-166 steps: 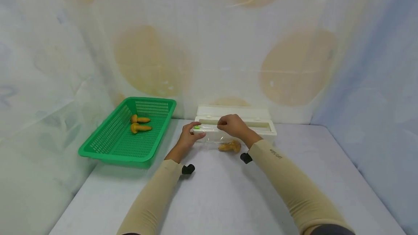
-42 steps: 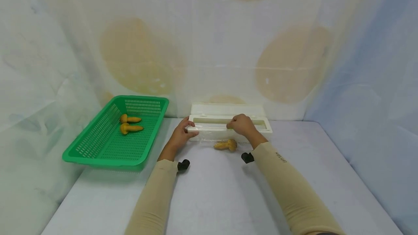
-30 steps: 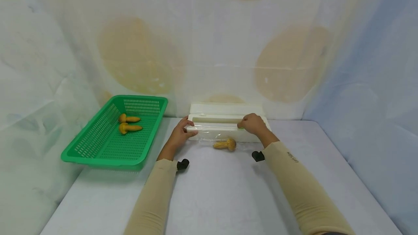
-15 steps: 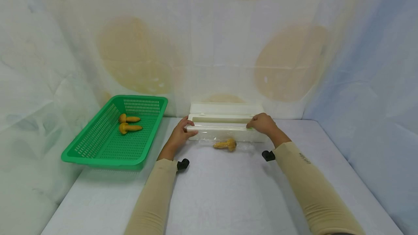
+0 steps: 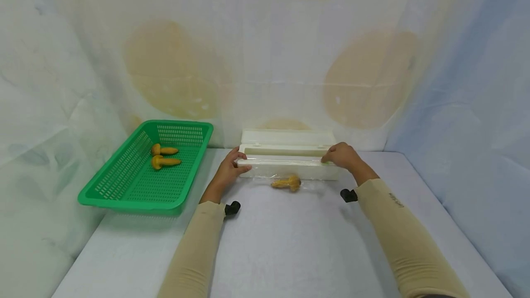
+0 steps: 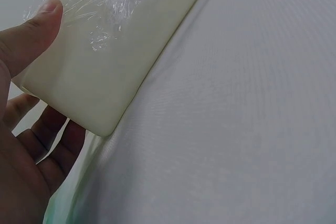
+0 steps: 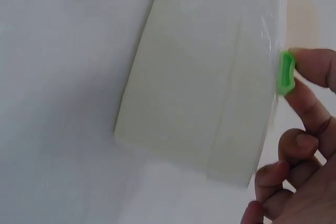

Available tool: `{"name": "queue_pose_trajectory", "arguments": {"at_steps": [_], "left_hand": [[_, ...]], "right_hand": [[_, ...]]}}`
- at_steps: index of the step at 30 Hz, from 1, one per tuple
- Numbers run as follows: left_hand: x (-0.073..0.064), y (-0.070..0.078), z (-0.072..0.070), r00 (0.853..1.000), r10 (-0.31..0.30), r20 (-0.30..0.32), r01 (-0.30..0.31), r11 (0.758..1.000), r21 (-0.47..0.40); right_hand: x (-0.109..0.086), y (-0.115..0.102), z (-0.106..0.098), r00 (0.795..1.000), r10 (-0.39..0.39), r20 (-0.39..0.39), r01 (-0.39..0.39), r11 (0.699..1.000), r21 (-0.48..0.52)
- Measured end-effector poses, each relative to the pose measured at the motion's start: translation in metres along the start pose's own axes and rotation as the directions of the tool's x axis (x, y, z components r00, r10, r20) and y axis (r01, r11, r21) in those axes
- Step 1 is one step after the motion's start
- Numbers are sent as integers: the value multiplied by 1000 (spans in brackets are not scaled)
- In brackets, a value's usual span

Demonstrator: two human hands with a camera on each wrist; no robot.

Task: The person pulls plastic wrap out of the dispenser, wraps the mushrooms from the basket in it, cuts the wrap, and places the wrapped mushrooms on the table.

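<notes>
A white cling film dispenser box (image 5: 269, 170) stands at the back of the table, its lid (image 5: 285, 137) raised. My left hand (image 5: 227, 170) grips its left end, thumb on the film-covered front and fingers bent round the end. Thumb and forefinger of my right hand (image 5: 342, 155) pinch a green slide cutter (image 7: 285, 73) near the right end of the box's top front edge. Clear film (image 6: 113, 11) hangs down the front in wrinkles. Just before the box, a yellow-brown mushroom (image 5: 285, 183) lies on the table with film around it, cap to the right.
On the left, a green plastic basket (image 5: 128, 207) holds two similar mushrooms (image 5: 167, 162). Patterned plastic sheeting (image 5: 269, 59) rises behind the table (image 5: 290, 243) and on both sides.
My right hand has slid the green cutter rightward along the box's edge, from its left end to near its right end. Lately my left hand has kept its grip on the box.
</notes>
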State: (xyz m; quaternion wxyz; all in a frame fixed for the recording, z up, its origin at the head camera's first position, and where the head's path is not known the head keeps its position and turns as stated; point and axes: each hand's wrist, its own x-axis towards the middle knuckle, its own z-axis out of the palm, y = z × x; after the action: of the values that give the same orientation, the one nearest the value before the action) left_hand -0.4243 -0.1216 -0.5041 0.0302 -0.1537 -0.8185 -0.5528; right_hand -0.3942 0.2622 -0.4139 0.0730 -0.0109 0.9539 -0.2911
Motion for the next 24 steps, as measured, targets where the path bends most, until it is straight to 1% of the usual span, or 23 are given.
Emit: {"name": "queue_pose_trajectory", "arguments": {"at_steps": [5, 8, 11, 15, 18, 20, 22, 24], "left_hand": [[-1, 0, 0, 1000, 10, -11, -10, 1000, 6], [-2, 1, 0, 1000, 15, -7, -15, 1000, 0], [-4, 1, -1, 1000, 12, -8, -12, 1000, -6], [-4, 0, -3, 1000, 10, -20, -10, 1000, -7], [-4, 0, -3, 1000, 19, -10, -19, 1000, -8], [-3, 0, -2, 1000, 26, -3, -26, 1000, -7], [-3, 0, -1, 1000, 26, 2, -26, 1000, -6], [-3, 0, -1, 1000, 25, 4, -25, 1000, -1]], "right_hand": [[-7, 16, -10, 1000, 12, -19, -12, 1000, 0], [-12, 25, -14, 998, 6, -57, -7, 1000, -13], [-15, 33, -16, 998, -9, -68, 12, 999, 34], [-14, 38, -14, 997, -34, -65, 41, 993, 108], [-13, 41, -12, 998, -16, -58, 25, 987, 158], [-13, 46, -11, 999, -5, -43, 14, 976, 216], [-15, 51, -9, 999, 2, -36, 8, 959, 284], [-16, 56, -7, 999, -6, -47, 21, 945, 327]]}}
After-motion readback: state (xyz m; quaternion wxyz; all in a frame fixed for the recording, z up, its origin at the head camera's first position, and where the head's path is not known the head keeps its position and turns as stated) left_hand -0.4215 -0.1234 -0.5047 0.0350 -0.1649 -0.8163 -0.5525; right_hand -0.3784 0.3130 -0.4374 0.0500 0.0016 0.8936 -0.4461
